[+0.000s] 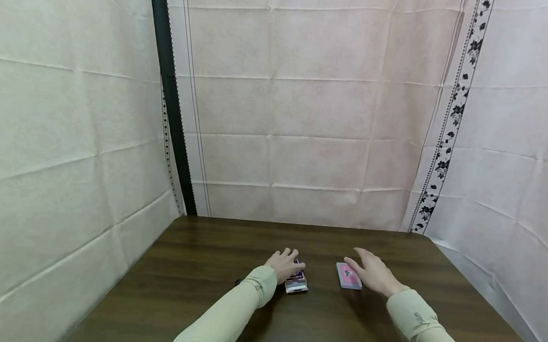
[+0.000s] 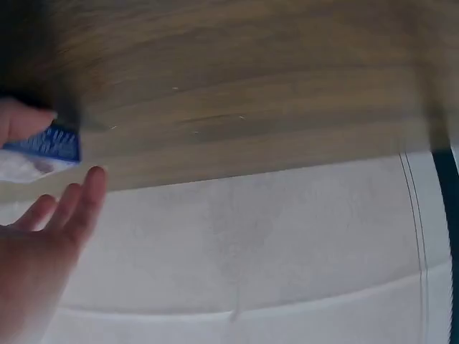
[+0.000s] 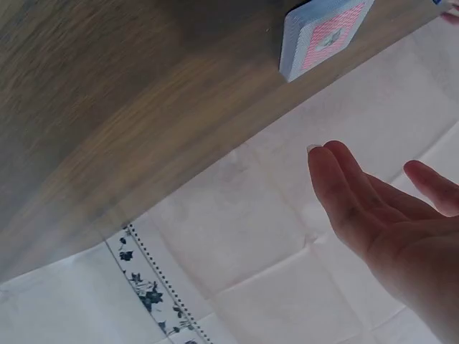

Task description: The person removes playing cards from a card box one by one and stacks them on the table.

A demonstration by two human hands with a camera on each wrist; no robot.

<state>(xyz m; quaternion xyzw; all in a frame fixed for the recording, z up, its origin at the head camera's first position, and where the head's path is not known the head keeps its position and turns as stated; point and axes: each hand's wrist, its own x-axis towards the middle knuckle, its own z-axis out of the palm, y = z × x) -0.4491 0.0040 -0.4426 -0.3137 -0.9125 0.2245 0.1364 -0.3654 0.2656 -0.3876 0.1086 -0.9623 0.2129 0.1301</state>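
Note:
A small card box (image 1: 296,284), dark with a white end, lies on the brown table in the head view. My left hand (image 1: 283,265) is over it with the fingers spread, covering part of it. In the left wrist view the thumb overlaps the blue and white box (image 2: 61,143), while the other fingers stand apart from it; whether the thumb touches cannot be told. A squared deck of playing cards (image 1: 349,276) with a pink patterned back lies to the right. Beside that deck, my right hand (image 1: 376,273) has its fingers extended, holding nothing; the right wrist view shows the deck (image 3: 326,36) apart from the fingers.
The wooden table (image 1: 169,305) has rounded far corners. Pale creased cloths (image 1: 317,106) hang behind it and at both sides. A floral border strip (image 1: 457,110) runs down on the right, a dark green strip (image 1: 171,93) on the left.

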